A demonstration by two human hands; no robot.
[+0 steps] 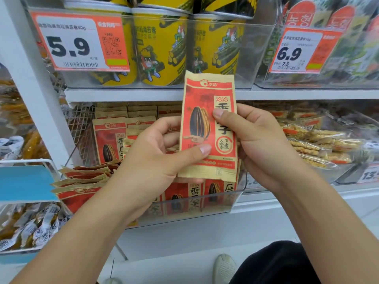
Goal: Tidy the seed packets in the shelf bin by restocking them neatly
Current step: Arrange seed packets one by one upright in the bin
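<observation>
A red and tan sunflower seed packet [207, 103] stands upright in front of the shelf, held by both hands. My left hand [155, 156] grips its lower left edge, thumb across the front. My right hand [258, 140] pinches its right side, thumb on the printed face. Behind and below, a clear plastic shelf bin [235, 197] holds several matching packets: some upright at the back [108, 140], some lying tilted at the left [82, 181], others standing at the front [192, 197].
Yellow seaweed-roll tubs [160, 48] fill the shelf above, behind price tags 5.9 [80, 42] and 6.9 [303, 50]. Wrapped grain bars [320, 144] lie to the right, a wire basket of snack bags [30, 224] to the left. A shoe [224, 267] stands on the floor below.
</observation>
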